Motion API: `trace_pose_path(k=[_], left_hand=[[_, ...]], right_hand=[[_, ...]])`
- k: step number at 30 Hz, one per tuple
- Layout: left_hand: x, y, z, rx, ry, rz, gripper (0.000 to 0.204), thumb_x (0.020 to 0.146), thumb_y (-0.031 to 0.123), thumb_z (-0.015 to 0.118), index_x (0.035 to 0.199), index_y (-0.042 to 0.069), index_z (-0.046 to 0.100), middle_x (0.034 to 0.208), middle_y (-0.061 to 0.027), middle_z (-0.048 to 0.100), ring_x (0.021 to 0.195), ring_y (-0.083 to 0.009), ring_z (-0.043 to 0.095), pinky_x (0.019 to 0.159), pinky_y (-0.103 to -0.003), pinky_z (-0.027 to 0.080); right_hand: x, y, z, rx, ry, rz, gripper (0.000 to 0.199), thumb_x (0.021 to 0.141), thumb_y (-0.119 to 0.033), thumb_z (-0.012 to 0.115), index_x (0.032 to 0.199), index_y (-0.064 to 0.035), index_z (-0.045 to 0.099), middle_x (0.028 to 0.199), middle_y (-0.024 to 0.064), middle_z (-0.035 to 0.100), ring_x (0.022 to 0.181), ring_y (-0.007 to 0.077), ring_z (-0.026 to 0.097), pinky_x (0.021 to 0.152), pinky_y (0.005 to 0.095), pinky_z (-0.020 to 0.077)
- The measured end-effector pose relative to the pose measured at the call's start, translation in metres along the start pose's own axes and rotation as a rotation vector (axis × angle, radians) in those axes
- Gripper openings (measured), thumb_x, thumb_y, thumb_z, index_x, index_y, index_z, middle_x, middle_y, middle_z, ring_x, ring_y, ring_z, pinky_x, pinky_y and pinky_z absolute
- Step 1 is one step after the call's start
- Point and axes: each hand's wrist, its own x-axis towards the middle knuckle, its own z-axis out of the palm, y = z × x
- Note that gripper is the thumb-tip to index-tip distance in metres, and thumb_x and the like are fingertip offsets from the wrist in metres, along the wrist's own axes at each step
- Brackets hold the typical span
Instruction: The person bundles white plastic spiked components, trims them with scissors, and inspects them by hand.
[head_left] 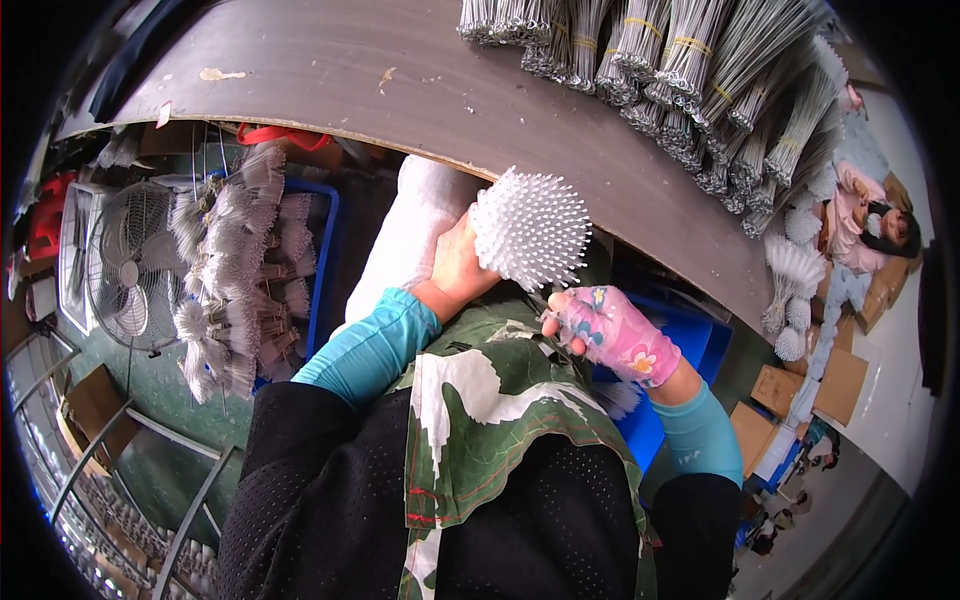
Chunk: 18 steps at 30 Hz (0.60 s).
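My left hand [455, 262], bare below a teal sleeve, is closed around a bundle of thin white-tipped brushes [533, 228]. The round, dotted end of the bundle faces up, close to the table's edge. My right hand [618, 335] wears a pink flowered glove with bare fingertips. Its fingers are curled together just below the bundle; what they pinch, if anything, is too small to make out. Under both hands lies a green and white camouflage apron [500, 400] over my lap.
Tied bundles of looped metal wires [690, 60] crowd the far right of the brown table [400, 85]. On the left are a fan [130, 270] and a blue crate [325, 250] beside stacked brush bundles [235, 260]. A blue bin [705, 345] stands right; another person [855, 220] sits beyond.
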Motion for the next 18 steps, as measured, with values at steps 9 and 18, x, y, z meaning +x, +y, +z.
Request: trace_pose_path(k=[9, 18], left_hand=[[0.000, -0.001, 0.000, 0.012, 0.006, 0.013, 0.058, 0.072, 0.024, 0.073, 0.123, 0.006, 0.052, 0.114, -0.0176, 0.058, 0.103, -0.0356, 0.058, 0.084, -0.043, 0.050], [0.001, -0.004, 0.002, -0.015, 0.030, 0.039, 0.052, 0.073, 0.022, 0.071, 0.120, 0.006, 0.054, 0.113, -0.0168, 0.060, 0.101, -0.0353, 0.060, 0.083, -0.042, 0.050]], right_hand=[[0.007, 0.004, 0.004, 0.003, -0.010, -0.043, 0.040, 0.096, -0.036, 0.054, 0.077, -0.0031, 0.066, 0.060, -0.0023, 0.053, 0.053, 0.0049, 0.046, 0.052, 0.0216, 0.0383], [-0.015, -0.004, -0.010, 0.188, -0.079, 0.000, 0.034, 0.097, -0.032, 0.052, 0.085, -0.0027, 0.064, 0.072, -0.0010, 0.060, 0.058, 0.0035, 0.049, 0.054, 0.0188, 0.0401]])
